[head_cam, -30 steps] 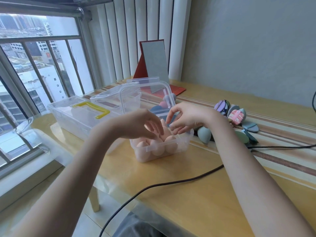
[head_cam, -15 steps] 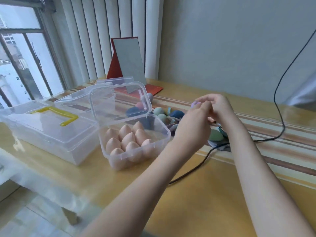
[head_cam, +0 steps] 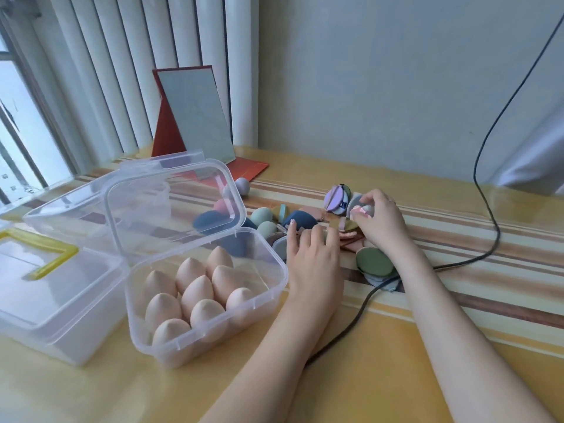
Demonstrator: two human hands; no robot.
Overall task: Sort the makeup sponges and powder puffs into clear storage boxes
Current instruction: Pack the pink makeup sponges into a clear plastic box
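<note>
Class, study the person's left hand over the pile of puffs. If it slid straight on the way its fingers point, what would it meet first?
Probably the dark blue sponge: the left hand lies flat with its fingers aimed away from the person, the index fingertip already at that sponge's near edge. Depth is hard to judge, so flat puffs under the fingers may come first.

I am looking at a yellow table with brown stripes, standing against a plain pale wall. White vertical blinds are hanging at the back left beside a window, where daylight is coming in. A red-backed folding mirror is standing near the blinds.
</note>
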